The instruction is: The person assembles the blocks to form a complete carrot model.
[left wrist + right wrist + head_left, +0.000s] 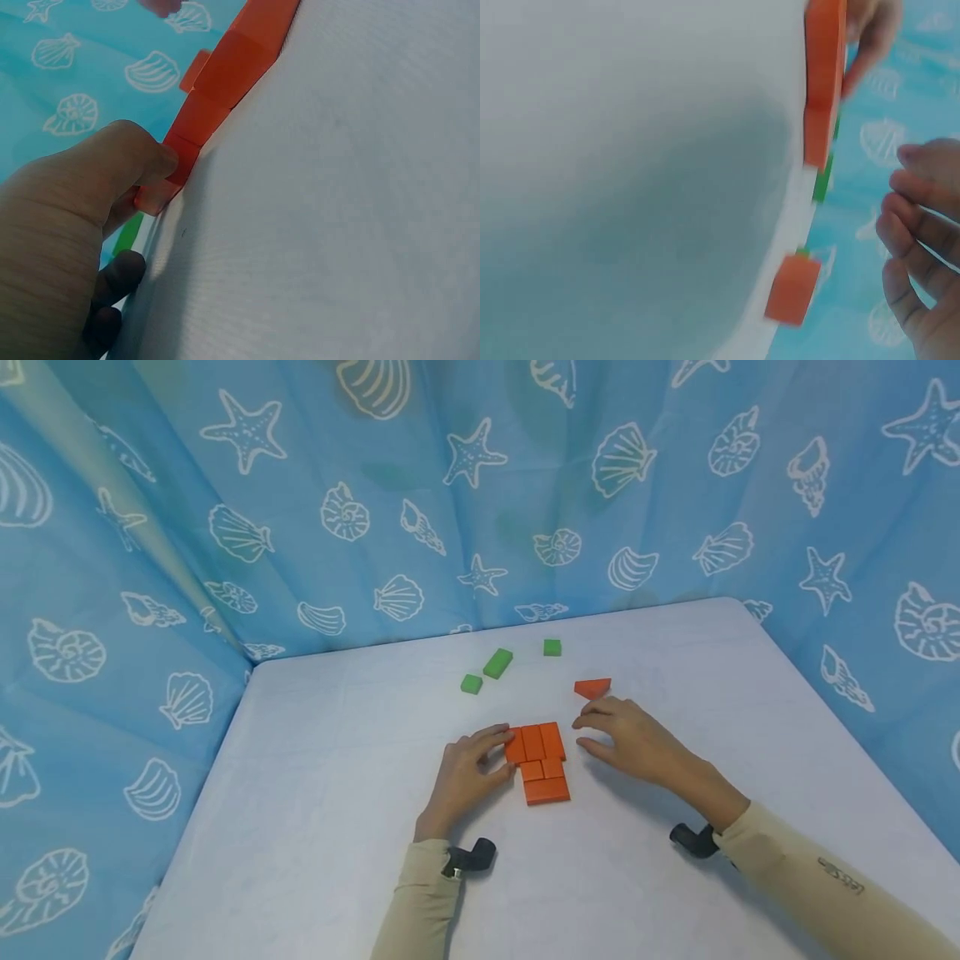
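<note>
Several orange wooden blocks (543, 743) lie flat, fitted together: upright rectangles in the top row, small ones below, a wide one (547, 791) at the bottom. My left hand (465, 777) pinches the leftmost block (514, 747) of the top row, index finger at its far end and thumb at its near end. In the left wrist view the thumb (161, 160) presses on an orange side face. My right hand (626, 739) hovers to the right of the group, fingers loosely bent and holding nothing. A loose orange piece with slanted sides (592, 687) lies just beyond its fingertips.
Farther back on the white table (337, 777) lie three green blocks: a small one (471, 684), a longer one (498, 663) and another small one (552, 647). A blue curtain (480, 527) with shells and starfish surrounds the table's back and sides.
</note>
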### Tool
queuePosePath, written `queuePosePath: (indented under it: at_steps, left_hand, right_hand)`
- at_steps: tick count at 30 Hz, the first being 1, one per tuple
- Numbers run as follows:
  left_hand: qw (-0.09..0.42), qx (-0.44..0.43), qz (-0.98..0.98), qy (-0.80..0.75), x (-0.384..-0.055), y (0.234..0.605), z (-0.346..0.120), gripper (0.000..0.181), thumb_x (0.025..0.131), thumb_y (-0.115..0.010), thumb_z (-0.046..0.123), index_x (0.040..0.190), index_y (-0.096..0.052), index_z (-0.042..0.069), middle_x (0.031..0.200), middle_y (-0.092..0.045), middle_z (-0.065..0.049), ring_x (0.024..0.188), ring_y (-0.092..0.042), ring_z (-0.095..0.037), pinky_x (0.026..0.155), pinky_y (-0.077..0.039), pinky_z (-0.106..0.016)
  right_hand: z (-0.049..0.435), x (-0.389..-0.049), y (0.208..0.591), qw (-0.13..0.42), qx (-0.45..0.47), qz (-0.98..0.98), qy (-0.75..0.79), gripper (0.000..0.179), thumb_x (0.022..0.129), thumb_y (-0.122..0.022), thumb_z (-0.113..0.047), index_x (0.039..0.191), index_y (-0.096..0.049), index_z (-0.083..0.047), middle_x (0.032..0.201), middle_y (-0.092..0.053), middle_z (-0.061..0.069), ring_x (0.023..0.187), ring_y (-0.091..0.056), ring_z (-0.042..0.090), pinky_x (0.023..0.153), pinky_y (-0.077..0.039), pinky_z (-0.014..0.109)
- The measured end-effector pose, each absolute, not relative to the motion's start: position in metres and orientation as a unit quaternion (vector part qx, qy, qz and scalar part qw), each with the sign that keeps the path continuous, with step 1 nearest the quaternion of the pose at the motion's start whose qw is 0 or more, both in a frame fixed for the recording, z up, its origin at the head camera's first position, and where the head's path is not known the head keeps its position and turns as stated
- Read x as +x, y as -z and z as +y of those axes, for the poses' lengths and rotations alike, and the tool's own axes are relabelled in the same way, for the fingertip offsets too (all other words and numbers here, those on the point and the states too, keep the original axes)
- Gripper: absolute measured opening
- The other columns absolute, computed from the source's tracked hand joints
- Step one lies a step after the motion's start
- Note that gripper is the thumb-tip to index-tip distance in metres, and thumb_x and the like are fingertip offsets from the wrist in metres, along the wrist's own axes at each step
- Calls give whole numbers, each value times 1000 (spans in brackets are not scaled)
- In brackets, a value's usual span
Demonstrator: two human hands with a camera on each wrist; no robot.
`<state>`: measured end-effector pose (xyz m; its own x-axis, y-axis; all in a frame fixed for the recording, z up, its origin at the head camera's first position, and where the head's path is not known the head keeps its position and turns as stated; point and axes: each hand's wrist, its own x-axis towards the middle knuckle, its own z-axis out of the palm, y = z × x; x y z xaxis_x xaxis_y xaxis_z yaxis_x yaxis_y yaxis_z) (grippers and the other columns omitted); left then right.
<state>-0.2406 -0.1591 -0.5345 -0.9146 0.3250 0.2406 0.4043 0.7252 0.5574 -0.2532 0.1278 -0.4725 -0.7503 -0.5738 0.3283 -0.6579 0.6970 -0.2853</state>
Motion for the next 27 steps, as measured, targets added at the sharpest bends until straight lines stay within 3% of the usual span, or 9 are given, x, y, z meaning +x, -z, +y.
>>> queuePosePath:
  at_steps: [12,17,27]
  left_hand:
    - [61,-190,-927,317,-239,535,-162,47,91,-69,34,137,-63,27,144,-53,14,88,-51,-9,89,-37,-37]
    - [62,-182,-927,322,-235,536,-166,47,90,-70,33,136,-64,25,143,-54,13,88,-51,-10,88,-36,-39]
    - [62,-200,-925,317,-242,538,-161,48,91,-70,35,137,-63,26,145,-53,16,87,-49,-9,86,-36,-37]
  right_hand:
    - [145,-311,473,117,255,-939,-201,28,89,-74,-12,115,-72,-2,112,-65,15,105,-58,34,93,-47,53]
    - [142,-326,480,87,250,-946,-187,35,89,-75,-17,120,-69,-1,120,-64,17,114,-53,36,95,-38,57]
    - [152,-339,485,41,210,-966,-149,39,86,-80,-23,120,-70,-6,125,-63,15,120,-49,35,94,-34,54]
